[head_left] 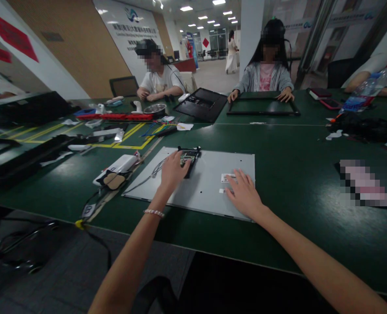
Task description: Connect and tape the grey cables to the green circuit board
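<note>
A flat light-grey metal panel (213, 192), like the back of a display screen, lies on the green table in front of me. On its upper left part sits a green circuit board in a black bracket (192, 158), partly covered by my fingers. My left hand (174, 170) is over the board's left side, thumb and fingers apart; whether it presses on the board is hard to see. Thin grey cables (147, 176) run from there across the panel's left corner. My right hand (245, 192) rests with spread fingers on the panel's right side, beside a white label (227, 178).
Left of the panel are a white power strip (119, 168) and cables. A blurred phone (365, 183) lies at right. Across the table, a person holds a black frame (263, 112), with a black cover (201, 104) next to it. Another person sits farther left.
</note>
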Motion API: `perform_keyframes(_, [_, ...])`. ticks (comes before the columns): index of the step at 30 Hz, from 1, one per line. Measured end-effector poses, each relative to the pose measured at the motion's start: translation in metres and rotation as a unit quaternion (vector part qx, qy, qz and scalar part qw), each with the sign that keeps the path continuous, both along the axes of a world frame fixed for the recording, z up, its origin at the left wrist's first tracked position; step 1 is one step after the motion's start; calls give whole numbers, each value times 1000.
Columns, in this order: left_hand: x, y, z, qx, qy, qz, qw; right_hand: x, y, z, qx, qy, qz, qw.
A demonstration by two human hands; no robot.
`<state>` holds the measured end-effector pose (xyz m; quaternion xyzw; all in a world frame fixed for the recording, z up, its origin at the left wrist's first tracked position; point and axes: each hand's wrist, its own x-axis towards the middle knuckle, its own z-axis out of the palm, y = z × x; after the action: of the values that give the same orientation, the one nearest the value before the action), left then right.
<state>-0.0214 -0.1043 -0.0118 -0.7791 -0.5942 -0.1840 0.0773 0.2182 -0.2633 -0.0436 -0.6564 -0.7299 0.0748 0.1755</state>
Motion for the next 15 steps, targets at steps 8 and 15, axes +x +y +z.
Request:
perform_keyframes(8, [-89, 28, 12, -123, -48, 32, 991, 1, 0, 1, -8, 2, 3, 1000])
perform_keyframes(15, [-103, 27, 7, -163, -79, 20, 983, 0, 1, -3, 3, -2, 2, 1000])
